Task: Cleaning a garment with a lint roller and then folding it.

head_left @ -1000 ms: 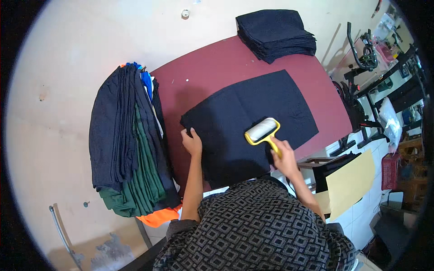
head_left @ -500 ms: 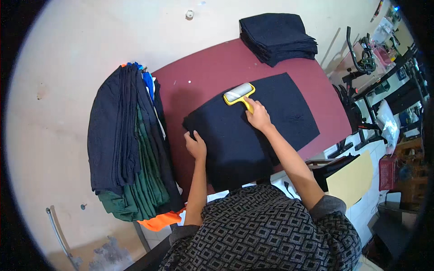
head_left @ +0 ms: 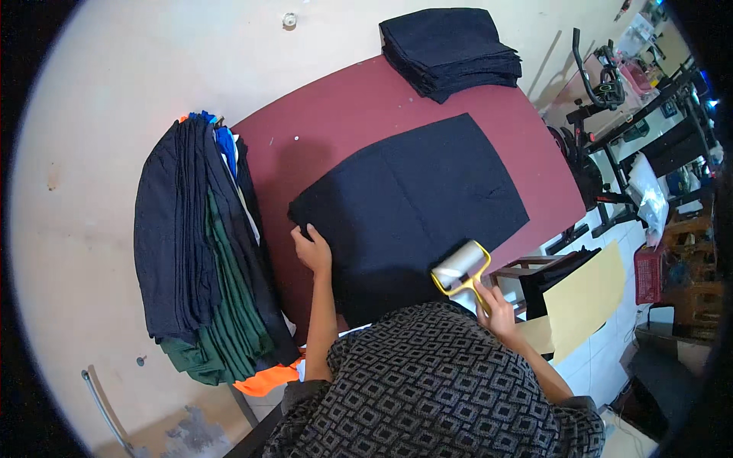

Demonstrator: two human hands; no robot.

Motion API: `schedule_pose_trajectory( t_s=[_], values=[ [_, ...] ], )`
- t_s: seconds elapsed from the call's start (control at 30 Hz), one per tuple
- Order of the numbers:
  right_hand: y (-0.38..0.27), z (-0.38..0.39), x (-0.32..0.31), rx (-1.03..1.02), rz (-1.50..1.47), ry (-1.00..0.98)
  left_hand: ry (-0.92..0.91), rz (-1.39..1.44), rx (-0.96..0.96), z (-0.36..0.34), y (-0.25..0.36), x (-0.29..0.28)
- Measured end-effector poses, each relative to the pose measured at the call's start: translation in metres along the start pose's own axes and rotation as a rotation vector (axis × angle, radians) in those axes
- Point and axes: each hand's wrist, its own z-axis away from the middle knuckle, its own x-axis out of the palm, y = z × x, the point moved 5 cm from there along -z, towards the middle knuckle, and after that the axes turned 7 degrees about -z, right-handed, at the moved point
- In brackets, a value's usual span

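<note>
Pale, yellow-framed roller (head_left: 458,263) snug in curled right hand (head_left: 500,311); left hand (head_left: 313,250) at creased dark cloth (head_left: 405,206), grip unclear.

A cream-painted wall (head_left: 99,229) with a patchy grey area (head_left: 197,435) at near left runs along the left and far sides of a dark red table (head_left: 336,114). White tiled floor (head_left: 603,347) lies right, beneath a black metal exercise bike (head_left: 586,177).
</note>
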Motion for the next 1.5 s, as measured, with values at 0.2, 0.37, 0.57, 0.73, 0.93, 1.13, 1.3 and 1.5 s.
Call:
schedule_pose_trajectory(
  t_s=[0.2, 0.37, 0.57, 0.73, 0.93, 1.13, 1.3, 1.5],
  values=[
    [-0.035, -0.152, 0.046, -0.054, 0.016, 0.073, 0.066, 0.007, 0.037, 0.002, -0.004, -0.006],
    [-0.024, -0.285, 0.052, -0.072, 0.1, 0.095, 0.057, 0.001, 0.08, 0.001, 0.004, 0.002],
    [0.002, -0.252, 0.01, -0.124, 0.022, 0.068, 0.062, 0.001, 0.061, 0.0, -0.003, -0.002],
    [0.035, -0.101, -0.039, 0.02, -0.013, 0.22, 0.022, -0.048, 0.017, -0.002, -0.012, 0.0],
    [0.04, -0.073, -0.037, 0.198, -0.005, 0.296, 0.066, -0.06, 0.045, 0.0, -0.003, -0.001],
    [0.055, -0.26, -0.023, 0.083, 0.025, 0.352, 0.104, -0.027, 0.082, -0.001, 0.001, -0.001],
    [0.064, -0.327, -0.03, 0.236, -0.051, 0.21, -0.041, -0.003, 0.04, -0.006, 0.001, 0.007],
    [0.074, -0.191, -0.04, 0.022, -0.133, 0.294, 0.241, -0.026, 0.153, 0.0, -0.007, -0.011]
  ],
)
